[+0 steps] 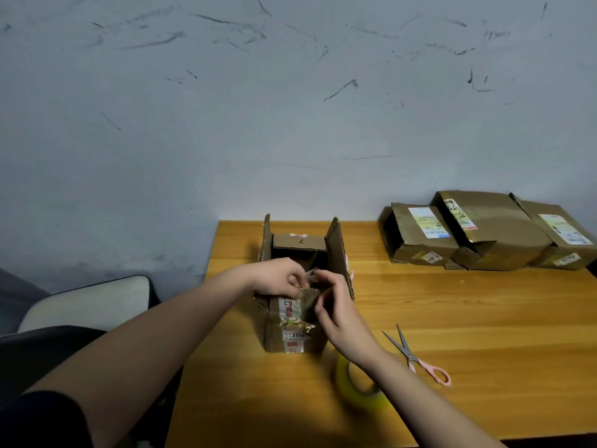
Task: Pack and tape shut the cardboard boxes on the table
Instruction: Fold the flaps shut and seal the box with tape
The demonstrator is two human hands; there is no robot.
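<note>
The open box (pixel 336 253) in front of me is matt brown corrugated cardboard, its cut flap edges rough and fluted. Glossy, wrinkled clear tape (pixel 298 326) covers its near face over a printed paper label. My left hand (pixel 277 278) and right hand (pixel 336 305) pinch a crinkled clear film (pixel 308 294) at the near rim. The table (pixel 468 318) is smooth, slightly shiny wood. The tape roll (pixel 358 386) is glossy yellowish plastic. The scissors (pixel 416 355) have grey metal blades and pink plastic handles. The 3 far boxes (pixel 491 234) are taped, shiny cardboard.

Open box (pixel 300 286) mid-table (pixel 452 318), tape roll (pixel 355 383) and scissors (pixel 416 357) right-front, 3 boxes (pixel 484 234) far right behind.
</note>
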